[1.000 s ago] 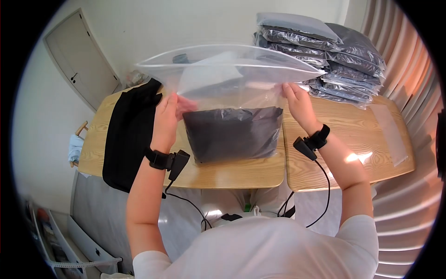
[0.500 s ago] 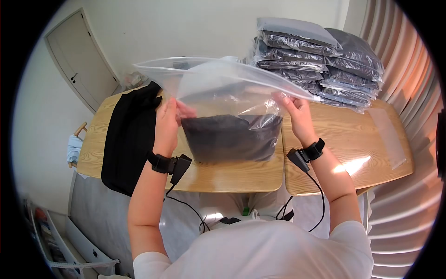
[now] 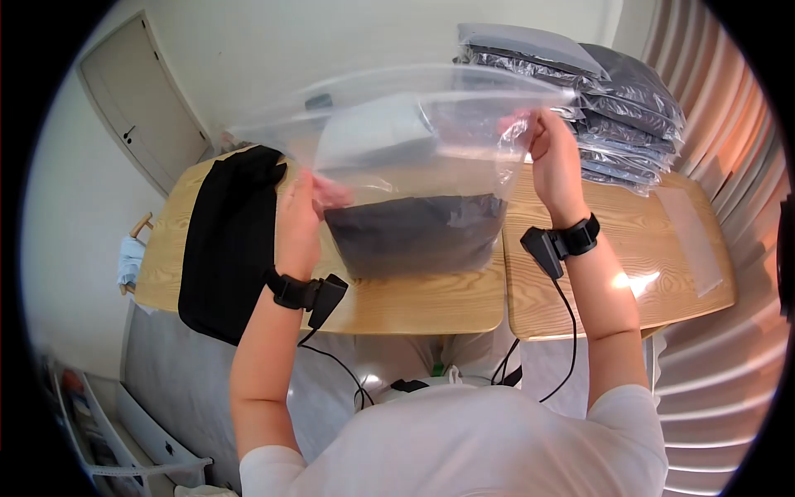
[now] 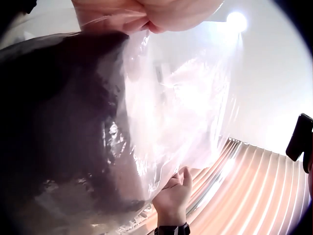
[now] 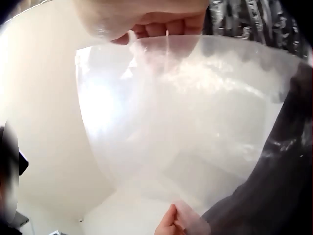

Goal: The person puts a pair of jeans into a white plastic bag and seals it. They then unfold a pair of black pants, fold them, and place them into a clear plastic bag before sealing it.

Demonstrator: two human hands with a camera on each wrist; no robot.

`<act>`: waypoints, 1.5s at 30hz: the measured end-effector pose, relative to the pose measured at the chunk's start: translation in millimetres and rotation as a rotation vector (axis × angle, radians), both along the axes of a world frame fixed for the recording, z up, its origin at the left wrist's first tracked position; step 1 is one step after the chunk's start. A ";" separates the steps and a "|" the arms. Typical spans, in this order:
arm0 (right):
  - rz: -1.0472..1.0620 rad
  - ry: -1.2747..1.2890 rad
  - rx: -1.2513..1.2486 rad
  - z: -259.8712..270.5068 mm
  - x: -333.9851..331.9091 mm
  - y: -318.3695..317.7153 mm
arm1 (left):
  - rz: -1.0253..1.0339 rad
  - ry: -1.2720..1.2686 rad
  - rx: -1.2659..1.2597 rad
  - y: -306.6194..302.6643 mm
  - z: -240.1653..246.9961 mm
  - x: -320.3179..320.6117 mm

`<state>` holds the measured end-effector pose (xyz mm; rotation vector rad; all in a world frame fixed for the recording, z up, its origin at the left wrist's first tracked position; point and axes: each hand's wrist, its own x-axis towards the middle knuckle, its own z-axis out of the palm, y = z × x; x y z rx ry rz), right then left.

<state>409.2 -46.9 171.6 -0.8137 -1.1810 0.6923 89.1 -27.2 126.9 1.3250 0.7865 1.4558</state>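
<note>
A large clear plastic zip bag (image 3: 389, 178) stands upright at the middle of the table, its mouth spread at the top. Dark folded fabric (image 3: 414, 236) fills its lower part. My left hand (image 3: 300, 219) grips the bag's left side, just above the fabric's top edge, thumb on the near face. Higher up, close below the mouth, my right hand (image 3: 558, 166) pinches the right side; its curled fingers (image 5: 156, 29) show at the bag's edge in the right wrist view. A pale shape (image 3: 377, 132) shows through the upper plastic.
Black fabric (image 3: 228, 248) lies on the table's left side and hangs over the front edge. Stacks of bagged dark fabric (image 3: 629, 108) stand at the back right. A clear plastic strip (image 3: 689, 240) lies on the wooden table (image 3: 613, 306) at right, beside a pleated curtain (image 3: 712, 331).
My right hand dipped slightly, then rose along the bag's right side toward the mouth. The bag's mouth lifted on the right and tilted with it. My left hand stayed nearly in place.
</note>
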 end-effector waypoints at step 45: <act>0.198 -0.349 -0.673 -169.1 41.6 -147.7 | -0.426 0.561 -0.331 -101.8 -138.5 -52.5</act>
